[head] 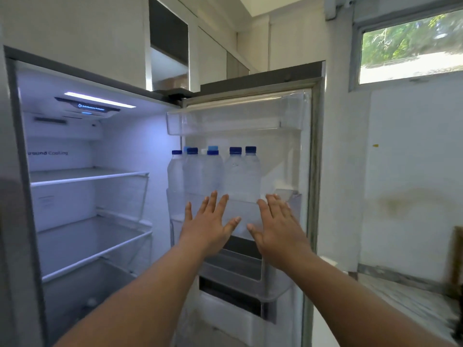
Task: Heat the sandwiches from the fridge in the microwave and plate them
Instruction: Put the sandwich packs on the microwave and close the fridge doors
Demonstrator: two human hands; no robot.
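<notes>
The fridge [82, 136] stands open in front of me, lit inside, with bare glass shelves [87, 175]. Its door [314, 171] is swung out to the right. No sandwiches show in this view. My left hand [208, 227] and my right hand [275, 229] are both raised side by side in front of the door bins, fingers spread, holding nothing. They hover just below a row of water bottles [215, 171] with blue caps in the door rack.
A clear empty bin [235, 121] sits at the top of the door and lower bins [233, 269] below my hands. White cabinets hang above. A window [411, 46] is at the upper right, with a white wall and a pale ledge [406, 304] beneath.
</notes>
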